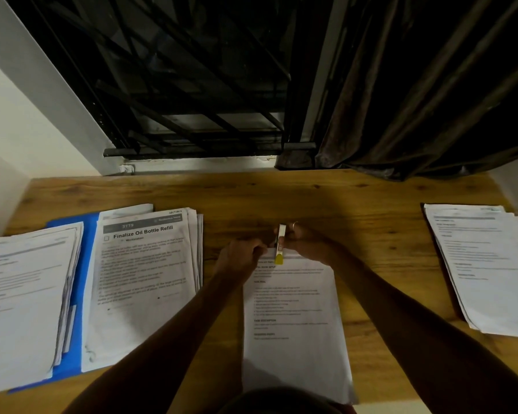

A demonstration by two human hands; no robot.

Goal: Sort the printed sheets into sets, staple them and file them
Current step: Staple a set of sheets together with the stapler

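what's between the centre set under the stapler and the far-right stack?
Head view: bare wooden desk between centre set and far-right stack, crossed only by the right forearm.

The sheets (pixel 295 324) are white with black print. The folder (pixel 87 264) is blue; the stapler (pixel 280 249) white, yellow-tipped.

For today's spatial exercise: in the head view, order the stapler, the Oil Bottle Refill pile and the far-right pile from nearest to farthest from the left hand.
1. stapler, just right of the left hand.
2. Oil Bottle Refill pile, to its left.
3. far-right pile, well off to the right.
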